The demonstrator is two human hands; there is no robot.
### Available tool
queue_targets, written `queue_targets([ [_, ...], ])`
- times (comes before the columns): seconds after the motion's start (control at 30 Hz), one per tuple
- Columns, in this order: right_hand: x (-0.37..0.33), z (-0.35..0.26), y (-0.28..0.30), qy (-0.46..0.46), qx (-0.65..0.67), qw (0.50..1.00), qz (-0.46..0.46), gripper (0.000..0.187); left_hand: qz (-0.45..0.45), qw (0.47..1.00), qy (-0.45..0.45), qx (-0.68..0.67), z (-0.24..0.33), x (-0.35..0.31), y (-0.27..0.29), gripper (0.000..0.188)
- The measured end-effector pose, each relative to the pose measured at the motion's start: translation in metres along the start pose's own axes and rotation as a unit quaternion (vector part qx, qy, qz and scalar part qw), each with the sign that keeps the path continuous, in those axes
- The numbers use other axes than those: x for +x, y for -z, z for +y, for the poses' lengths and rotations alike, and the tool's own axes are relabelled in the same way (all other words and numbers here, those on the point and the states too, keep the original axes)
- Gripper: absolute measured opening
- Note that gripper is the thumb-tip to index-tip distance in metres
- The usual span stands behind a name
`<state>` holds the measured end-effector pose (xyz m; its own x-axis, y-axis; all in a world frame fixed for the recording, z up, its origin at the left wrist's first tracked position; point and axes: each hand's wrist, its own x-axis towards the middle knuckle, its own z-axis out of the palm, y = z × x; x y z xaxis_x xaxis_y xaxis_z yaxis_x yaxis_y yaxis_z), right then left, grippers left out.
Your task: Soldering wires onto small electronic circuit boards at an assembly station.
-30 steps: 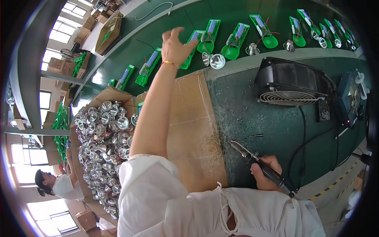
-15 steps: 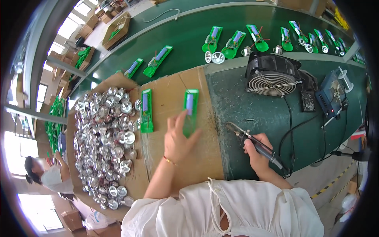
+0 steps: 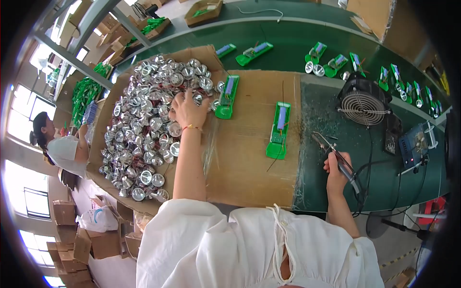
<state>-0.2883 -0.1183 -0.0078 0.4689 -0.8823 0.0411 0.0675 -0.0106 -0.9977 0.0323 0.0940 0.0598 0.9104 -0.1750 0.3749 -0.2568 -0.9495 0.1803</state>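
Note:
My left hand [image 3: 189, 111] rests on a heap of shiny silver lamp reflectors [image 3: 149, 120] in a cardboard box, its fingers spread over several of them and its thumb out to the side. My right hand [image 3: 337, 174] is wrapped round the dark handle of a soldering iron [image 3: 346, 172], whose metal tip end points up and left over the green table. Between my hands, a green flashlight housing [image 3: 277, 139] with a purple battery cell and thin wires lies on a cardboard sheet [image 3: 240, 168]. Another green housing [image 3: 227, 98] lies beside the heap.
A black fan [image 3: 363, 105] with a round wire guard stands at the right, near a blue soldering station [image 3: 414, 146] with trailing cables. Several more green housings [image 3: 254, 53] line the far green bench. At the left sits another person [image 3: 65, 149] by a green pile [image 3: 89, 93].
My left hand has moved left from the nearer green housing onto the reflector heap. My right hand still grips the soldering iron. The whole view has shifted.

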Motion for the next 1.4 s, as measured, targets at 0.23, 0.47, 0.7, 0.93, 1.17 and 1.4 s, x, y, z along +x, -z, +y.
queue_targets([
  [0.23,-0.005,0.002,0.004,0.006,0.020,0.999,0.024,0.018,0.024,0.989,-0.126,-0.071,-0.015,-0.061,-0.018,0.023],
  [0.47,0.000,0.001,0.001,0.024,0.003,1.000,0.016,0.018,0.048,0.943,-0.235,-0.232,0.009,-0.126,0.007,0.030],
  [0.7,-0.002,-0.001,-0.002,0.020,-0.009,1.000,0.021,0.016,0.033,0.954,-0.093,-0.282,-0.020,-0.106,0.010,0.017],
  [0.93,-0.003,0.000,0.001,0.022,-0.008,1.000,0.021,0.015,0.000,0.947,-0.289,-0.143,0.016,-0.098,0.008,0.021],
  [1.17,-0.003,-0.002,0.000,0.020,-0.007,1.000,0.010,0.016,0.003,0.943,-0.308,-0.124,0.022,-0.088,-0.003,0.007],
  [1.4,-0.015,-0.015,-0.004,0.044,0.019,0.999,-0.004,0.017,-0.317,0.796,-0.001,-0.515,0.060,-0.132,0.020,0.013],
])
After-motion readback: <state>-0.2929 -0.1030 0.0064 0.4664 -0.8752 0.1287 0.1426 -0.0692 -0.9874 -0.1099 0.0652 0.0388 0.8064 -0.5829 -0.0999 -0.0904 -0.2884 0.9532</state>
